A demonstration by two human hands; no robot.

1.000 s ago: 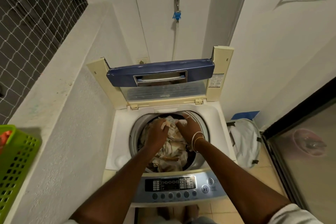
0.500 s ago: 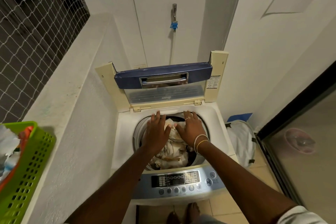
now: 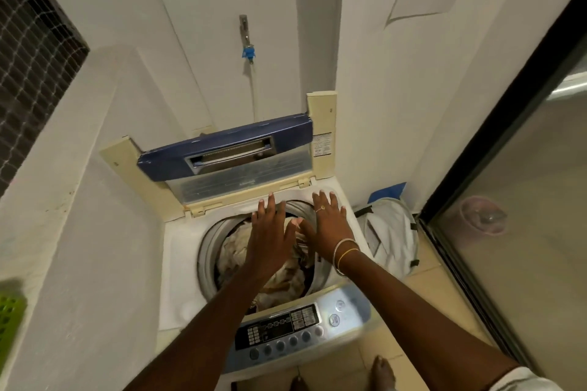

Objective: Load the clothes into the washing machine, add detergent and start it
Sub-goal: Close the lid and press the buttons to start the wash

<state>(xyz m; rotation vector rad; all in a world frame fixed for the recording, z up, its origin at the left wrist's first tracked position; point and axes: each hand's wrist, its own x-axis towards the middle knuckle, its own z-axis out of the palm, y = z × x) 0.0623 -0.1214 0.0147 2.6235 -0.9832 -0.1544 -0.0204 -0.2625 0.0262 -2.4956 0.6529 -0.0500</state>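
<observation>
A white top-loading washing machine [image 3: 178, 267] stands with its blue-framed lid [image 3: 228, 149] folded up at the back. Pale, patterned clothes [image 3: 235, 251] fill the drum. My left hand [image 3: 270, 232] hovers over the drum with fingers spread, holding nothing, fingertips near the back rim. My right hand [image 3: 330, 225], with a ring and bangles, is beside it, also flat with fingers apart and empty. The control panel [image 3: 282, 327] with buttons sits at the front edge, below my forearms.
A white laundry bag [image 3: 390, 232] sits on the floor right of the machine. A green plastic basket [image 3: 9, 324] rests on the low wall at left. A tap with a blue fitting [image 3: 247, 51] hangs above. A glass sliding door [image 3: 524, 200] stands at right.
Both hands have lifted off the clothes and moved toward the back rim with fingers spread. The view has shifted right, so less of the green basket shows.
</observation>
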